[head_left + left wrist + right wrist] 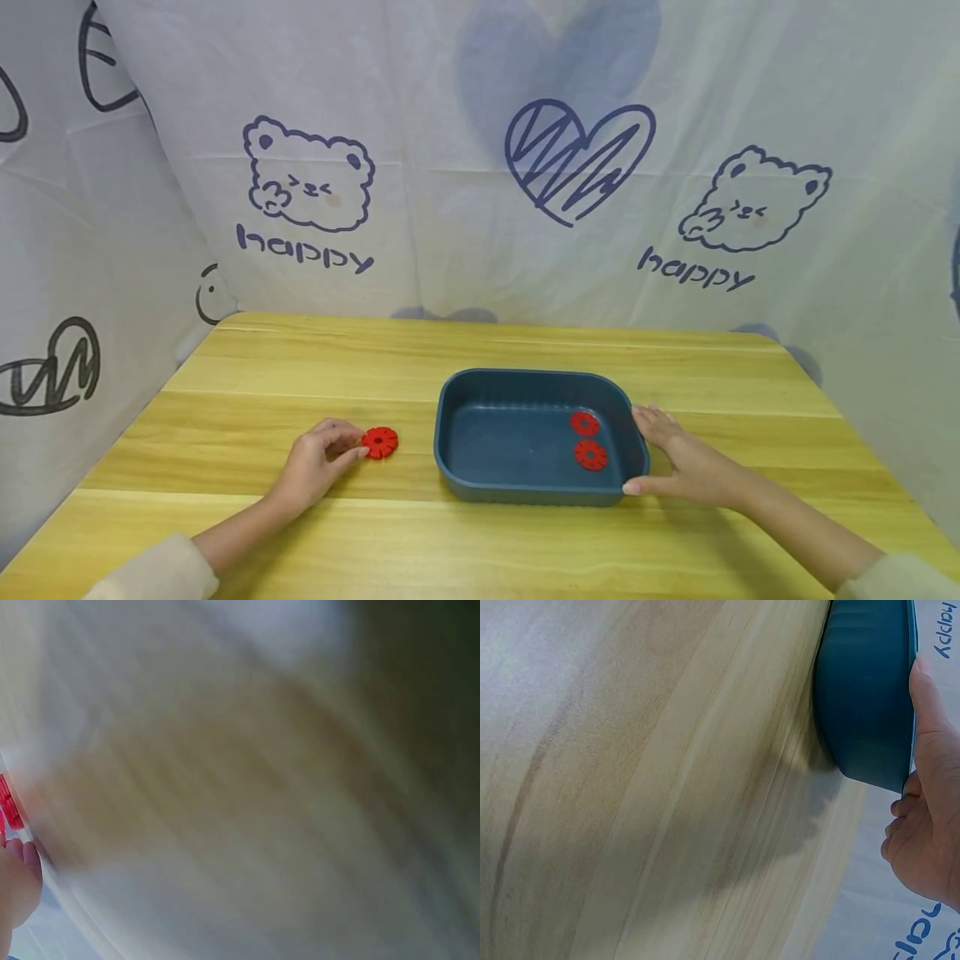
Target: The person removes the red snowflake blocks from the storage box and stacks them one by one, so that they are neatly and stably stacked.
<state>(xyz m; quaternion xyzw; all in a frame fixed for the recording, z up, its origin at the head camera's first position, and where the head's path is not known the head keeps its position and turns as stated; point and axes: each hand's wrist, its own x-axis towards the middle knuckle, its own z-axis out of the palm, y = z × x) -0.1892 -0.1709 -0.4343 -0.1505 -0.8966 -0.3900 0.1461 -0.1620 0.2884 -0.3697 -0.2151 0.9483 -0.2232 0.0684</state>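
At the left of the table, my left hand (313,467) pinches the edge of a red notched plastic disc (380,443) between thumb and fingers. The left wrist view catches only part of that hand (19,881) and a ridged red edge (10,802) at its far left. My right hand (678,462) holds the right end of a dark blue rectangular basin (528,495), thumb at the near corner and fingers at the right rim. Two more red notched discs (591,456) lie flat inside the basin, near its right end.
The wooden table (360,550) has a light yellow grain. Behind it hangs a white cloth (442,208) printed with bears, hearts and lettering. A cloth (67,250) also hangs at the left side. Most of the left wrist view is blurred.
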